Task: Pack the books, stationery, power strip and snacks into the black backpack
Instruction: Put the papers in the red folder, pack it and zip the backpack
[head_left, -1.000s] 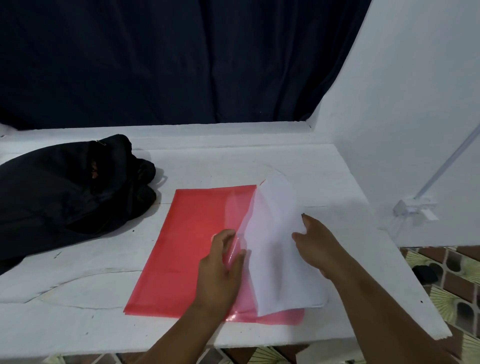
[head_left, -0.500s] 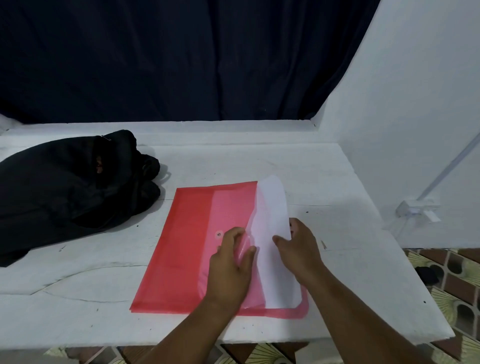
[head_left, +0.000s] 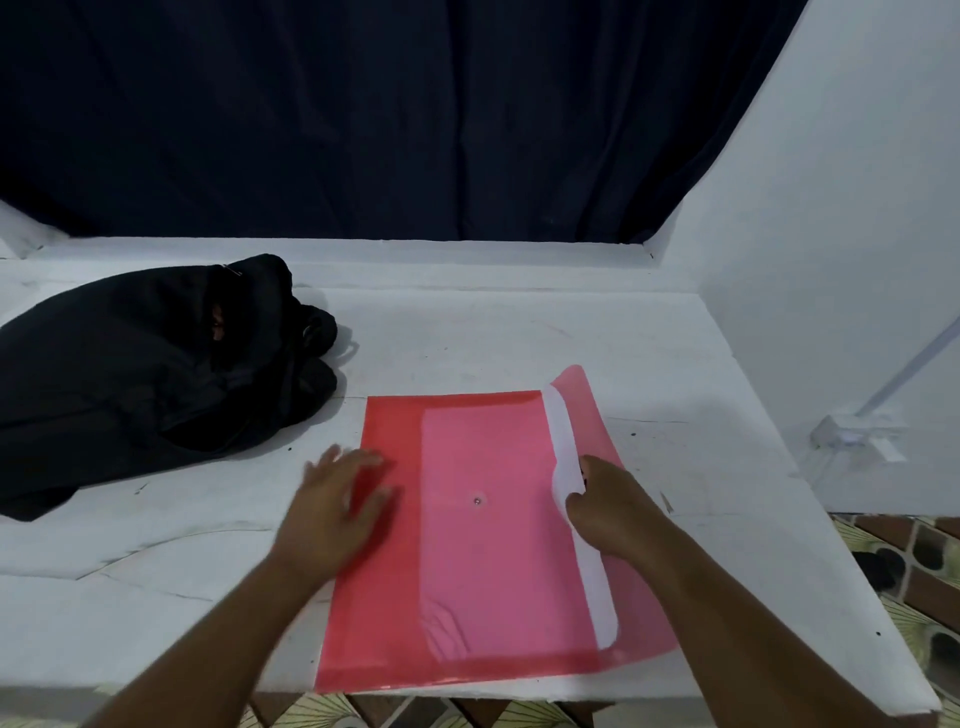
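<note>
A red translucent plastic folder with a metal snap button lies flat on the white table, near its front edge. White paper sits almost wholly inside it; a narrow strip shows at the right under the open flap. My left hand lies flat with spread fingers on the folder's left part. My right hand has its fingers curled at the paper's right edge, by the flap. The black backpack lies slumped at the table's left.
A dark blue curtain hangs behind the table. A white wall closes the right side, with a small white fitting and a cable on it. Patterned floor tiles show beyond the table's right edge.
The white paper has slid left, deeper into the folder. My left hand let go of the folder's opening and moved left onto its flat surface. My right hand followed the paper in.
</note>
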